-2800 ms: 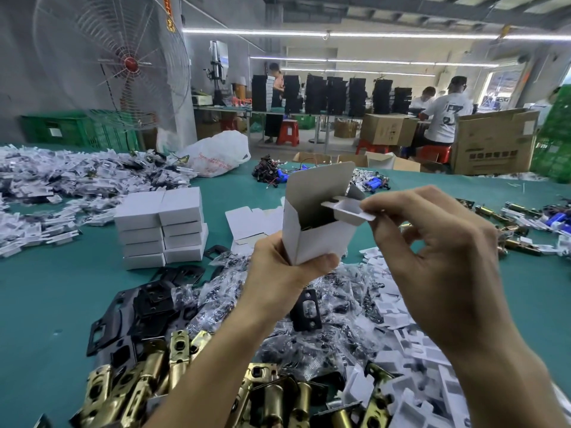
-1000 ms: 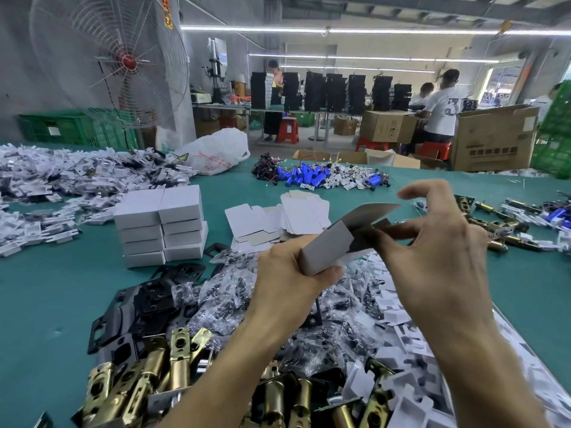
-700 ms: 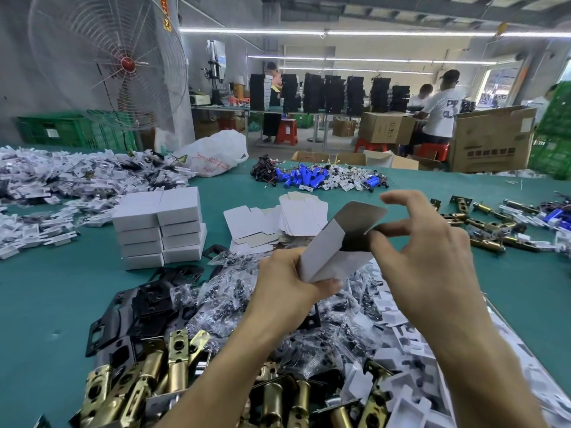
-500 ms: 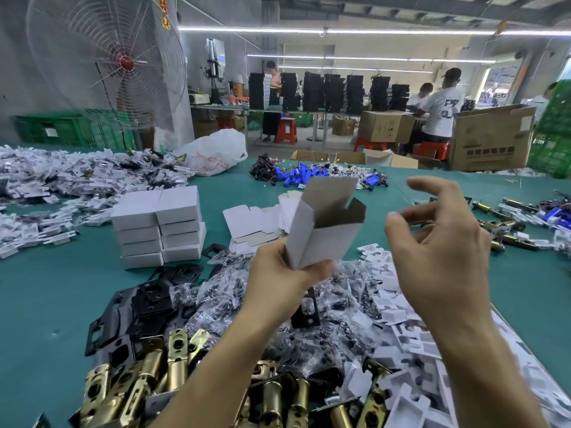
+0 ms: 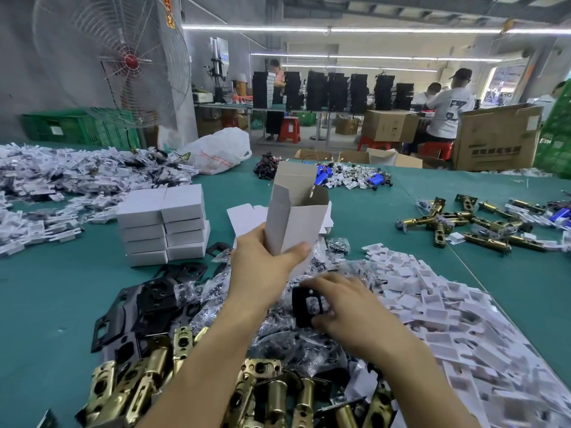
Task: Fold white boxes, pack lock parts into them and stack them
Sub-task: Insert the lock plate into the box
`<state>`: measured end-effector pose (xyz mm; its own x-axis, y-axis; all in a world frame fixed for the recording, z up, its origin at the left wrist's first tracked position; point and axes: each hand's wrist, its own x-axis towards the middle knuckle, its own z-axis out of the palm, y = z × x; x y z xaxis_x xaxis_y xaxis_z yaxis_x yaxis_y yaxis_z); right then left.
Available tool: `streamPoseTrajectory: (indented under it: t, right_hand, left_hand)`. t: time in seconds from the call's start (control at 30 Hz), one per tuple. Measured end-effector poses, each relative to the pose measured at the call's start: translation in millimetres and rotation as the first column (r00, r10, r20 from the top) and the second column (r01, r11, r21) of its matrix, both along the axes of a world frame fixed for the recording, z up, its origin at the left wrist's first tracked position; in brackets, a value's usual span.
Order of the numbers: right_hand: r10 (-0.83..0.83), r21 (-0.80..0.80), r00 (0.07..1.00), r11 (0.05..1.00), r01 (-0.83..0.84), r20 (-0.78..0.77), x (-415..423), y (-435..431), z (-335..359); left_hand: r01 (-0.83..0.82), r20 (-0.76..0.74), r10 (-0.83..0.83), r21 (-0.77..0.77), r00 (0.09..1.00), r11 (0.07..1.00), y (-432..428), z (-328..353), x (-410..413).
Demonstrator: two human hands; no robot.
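My left hand (image 5: pixel 262 264) grips a white box (image 5: pixel 293 220) upright above the table, its top flaps open. Lower down, my right hand (image 5: pixel 343 304) pinches a black lock plate (image 5: pixel 306 305) on top of a heap of bagged screws (image 5: pixel 309 338). A stack of closed white boxes (image 5: pixel 163 223) stands to the left on the green table (image 5: pixel 55 304). Flat box blanks (image 5: pixel 244 214) lie behind the held box. Brass latch bolts (image 5: pixel 148 375) and black plates (image 5: pixel 145 304) lie in front of me.
White plastic inserts (image 5: pixel 438 304) are piled at the right, and another heap of them (image 5: pixel 46 193) lies at the far left. More brass latches (image 5: pixel 463 223) lie at the far right, blue parts (image 5: pixel 349 179) at the table's back. People work at benches beyond.
My right hand put a white insert into the box, let go and dropped to the screw heap, where it now pinches a black plate. The box was tilted and stands upright again.
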<state>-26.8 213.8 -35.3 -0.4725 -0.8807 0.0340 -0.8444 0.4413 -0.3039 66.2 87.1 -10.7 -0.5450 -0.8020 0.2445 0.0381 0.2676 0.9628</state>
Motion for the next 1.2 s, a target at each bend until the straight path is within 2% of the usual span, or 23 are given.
streamPoseTrajectory:
  t: [0.13, 0.2, 0.37, 0.57, 0.7, 0.87, 0.97, 1.1, 1.13, 1.2]
  right_hand:
    - [0.001, -0.011, 0.997, 1.0, -0.002, -0.077, 2.9, -7.3, -9.1]
    - [-0.004, -0.014, 0.997, 1.0, 0.003, -0.073, 2.6, -7.5, -8.8]
    - [-0.028, -0.077, 1.0, 0.997, 0.029, 0.015, 6.2, -4.8, -3.0]
    - [-0.076, -0.208, 0.993, 0.973, 0.095, 0.094, 6.6, -4.3, 1.2]
    - [-0.154, -0.394, 0.955, 0.885, 0.247, 0.253, 1.3, -1.8, 6.0]
    - [-0.153, -0.528, 0.903, 0.767, 0.365, 0.402, -6.4, 7.5, 17.5]
    - [-0.076, -0.558, 0.824, 0.701, 0.445, 0.562, -11.7, 15.6, 25.0]
    - [0.078, -0.56, 0.672, 0.629, 0.54, 0.736, -14.6, 18.9, 34.0]
    - [0.133, -0.542, 0.611, 0.631, 0.556, 0.781, -14.6, 18.8, 35.5]
    - [0.277, -0.496, 0.427, 0.648, 0.578, 0.861, -14.4, 19.6, 38.8]
  left_hand:
    - [-0.062, 0.186, 0.116, -0.274, 0.976, 0.96, 1.2, -2.3, 0.5]
    - [-0.063, 0.205, 0.13, -0.305, 0.97, 0.95, 3.8, -2.3, 1.0]
    - [-0.027, 0.116, 0.053, -0.212, 0.992, 0.977, 4.4, -0.9, 1.5]
    - [-0.034, 0.044, 0.043, -0.187, 0.998, 0.982, 4.0, -0.3, 2.3]
    - [-0.006, -0.008, 0.006, -0.081, 1.0, 0.997, 0.8, 0.4, 2.9]
    - [0.032, 0.042, -0.028, -0.089, 0.999, 0.996, -0.3, -0.9, 3.0]
    - [0.051, 0.062, -0.046, -0.087, 0.997, 0.995, 0.2, -2.0, 3.1]
    - [0.051, 0.068, -0.045, -0.09, 0.997, 0.995, 0.1, -2.7, 1.7]
    - [0.051, 0.065, -0.046, -0.086, 0.997, 0.995, 0.1, -2.9, 1.7]
    - [0.055, 0.052, -0.051, -0.073, 0.997, 0.996, 0.1, -3.4, 1.4]
